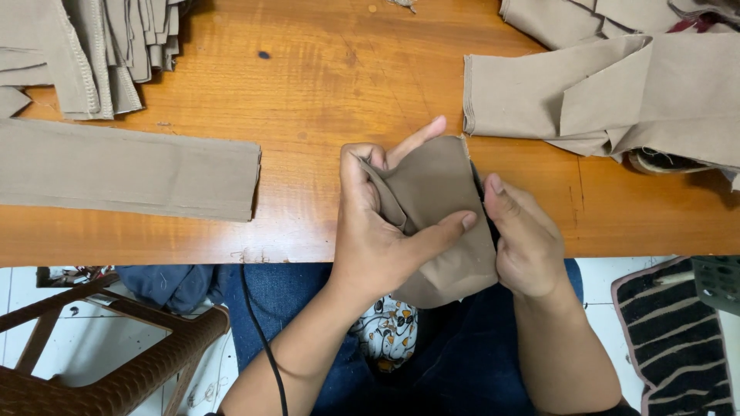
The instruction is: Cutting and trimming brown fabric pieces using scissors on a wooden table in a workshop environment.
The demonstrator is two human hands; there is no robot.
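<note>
Cloth piece (439, 208), tan, held at the near edge of the desk (324, 92): left hand (378, 231) fingers pinched on its folded left edge, right hand (528, 243) gripping the right side; judged light, limp, non-slippery, best held by edges.

No packages, labels, signs or screens show anywhere in this view.
</note>
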